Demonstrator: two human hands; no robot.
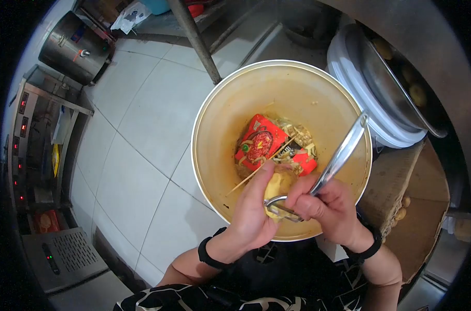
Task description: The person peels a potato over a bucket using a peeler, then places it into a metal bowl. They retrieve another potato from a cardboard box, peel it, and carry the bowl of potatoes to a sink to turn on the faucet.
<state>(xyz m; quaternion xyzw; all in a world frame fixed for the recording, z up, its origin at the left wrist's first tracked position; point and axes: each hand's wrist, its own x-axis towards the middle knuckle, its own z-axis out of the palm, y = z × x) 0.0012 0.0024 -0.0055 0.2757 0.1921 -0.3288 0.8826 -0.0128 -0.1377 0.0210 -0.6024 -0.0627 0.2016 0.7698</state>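
My left hand [253, 216] is wrapped around a potato [275, 189] whose visible side is mostly peeled and yellow. In my right hand [323, 208] is a metal peeler [344, 151], its long shiny handle pointing up and to the right. The peeler's head lies against the potato's near side. Both hands are over the near part of a large round bucket [203, 173]. Inside, at the bottom, are a red printed packet [261, 142], a thin wooden stick [248, 179] and pale peelings. My left palm and fingers cover part of the potato.
To the right stand stacked white lids or tubs [349, 78] and a metal basin [383, 85]. Below them is a cardboard box [419, 202] with several potatoes [400, 213]. A metal table leg [194, 39] rises behind the bucket. Equipment with red displays [23, 127] lines the left.
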